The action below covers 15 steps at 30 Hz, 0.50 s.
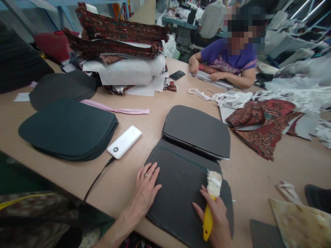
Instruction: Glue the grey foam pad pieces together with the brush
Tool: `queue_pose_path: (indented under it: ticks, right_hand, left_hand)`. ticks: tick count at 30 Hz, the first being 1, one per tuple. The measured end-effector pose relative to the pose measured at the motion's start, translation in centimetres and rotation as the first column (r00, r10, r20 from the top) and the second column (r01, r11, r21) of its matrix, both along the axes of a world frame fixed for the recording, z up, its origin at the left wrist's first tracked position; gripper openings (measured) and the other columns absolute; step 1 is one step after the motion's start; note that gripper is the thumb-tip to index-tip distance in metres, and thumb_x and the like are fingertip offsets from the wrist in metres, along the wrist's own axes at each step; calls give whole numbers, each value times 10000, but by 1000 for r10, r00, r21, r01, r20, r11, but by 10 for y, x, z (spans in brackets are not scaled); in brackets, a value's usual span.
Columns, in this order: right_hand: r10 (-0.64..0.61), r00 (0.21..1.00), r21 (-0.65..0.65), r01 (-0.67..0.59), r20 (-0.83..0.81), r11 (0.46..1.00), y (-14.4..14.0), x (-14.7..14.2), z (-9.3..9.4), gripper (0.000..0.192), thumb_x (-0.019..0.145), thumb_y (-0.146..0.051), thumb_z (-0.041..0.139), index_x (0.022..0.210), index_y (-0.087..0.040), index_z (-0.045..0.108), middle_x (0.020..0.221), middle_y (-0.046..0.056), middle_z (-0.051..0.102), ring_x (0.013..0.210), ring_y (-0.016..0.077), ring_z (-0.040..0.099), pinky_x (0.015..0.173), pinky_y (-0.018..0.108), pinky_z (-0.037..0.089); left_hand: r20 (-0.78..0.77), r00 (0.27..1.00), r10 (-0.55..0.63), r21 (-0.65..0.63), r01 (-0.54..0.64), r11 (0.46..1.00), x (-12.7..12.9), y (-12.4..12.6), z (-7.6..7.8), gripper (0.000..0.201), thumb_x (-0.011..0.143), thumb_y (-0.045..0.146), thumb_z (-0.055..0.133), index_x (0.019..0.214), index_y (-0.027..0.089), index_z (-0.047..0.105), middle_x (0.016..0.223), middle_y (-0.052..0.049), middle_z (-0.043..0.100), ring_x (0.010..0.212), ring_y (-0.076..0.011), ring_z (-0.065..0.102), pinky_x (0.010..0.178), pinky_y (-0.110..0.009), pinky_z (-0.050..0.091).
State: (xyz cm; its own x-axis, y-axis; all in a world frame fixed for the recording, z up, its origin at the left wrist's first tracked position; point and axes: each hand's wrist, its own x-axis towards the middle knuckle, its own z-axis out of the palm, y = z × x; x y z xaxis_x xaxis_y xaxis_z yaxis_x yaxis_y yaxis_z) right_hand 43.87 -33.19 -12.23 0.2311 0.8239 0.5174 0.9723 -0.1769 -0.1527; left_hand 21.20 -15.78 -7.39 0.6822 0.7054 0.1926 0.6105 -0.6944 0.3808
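Observation:
My left hand [148,187] lies with spread fingers on the left side of a dark flat panel [181,196] at the table's front edge. In my right hand [217,213] is a paintbrush [208,220] with a yellow handle; its pale, coated bristles point away from me, over the panel's right part. The thumb and forefinger of that hand are apart, with the handle lying across the palm side. Just beyond the panel rests a small stack of dark rounded panels [198,131], overlapping its far edge.
A white power bank [125,141] with a black cable lies left, beside a stack of dark green panels [67,127]. Patterned fabric [266,127] and white strips [238,100] lie right. Across the table [144,100], a person [227,58] handles folded pieces near a phone [177,75].

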Motion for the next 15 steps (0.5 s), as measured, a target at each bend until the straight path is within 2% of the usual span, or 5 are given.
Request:
queue_pose_path:
  ticks: [5,8,11,15]
  right_hand:
    - [-24,1000,-53,25,19,998,-2,-3,-10,374,815,-489,524,1061,-212,567,1082,102,650,886,248,622,735,381,484]
    - [-45,998,-46,47,37,998,2,-4,-14,371,815,-499,514,1032,-204,575,1056,111,658,879,261,620,736,398,476]
    - [-10,999,-8,11,35,1000,16,-6,-19,341,806,-474,539,1011,-204,581,1026,107,667,876,256,625,728,390,484]
    - [-18,1000,87,20,-23,996,36,-8,-24,281,831,-411,521,1008,-202,587,1003,106,672,885,237,630,717,361,499]
  left_hand:
    - [-14,1000,2,1,-2,1000,11,2,15,397,803,150,536,1199,162,506,1341,-113,467,1250,-306,386,993,-524,367]
    - [-17,987,-160,-31,159,987,37,0,23,415,827,198,531,1237,167,477,1393,-84,411,1315,-273,299,1048,-473,328]
    - [-38,945,-325,-41,323,945,66,-1,18,475,848,349,523,1285,186,434,1408,-56,395,1334,-268,264,1077,-462,286]
    - [-118,923,-367,-17,367,930,81,1,4,513,873,433,448,1315,178,405,1421,-64,374,1344,-273,243,1080,-482,247]
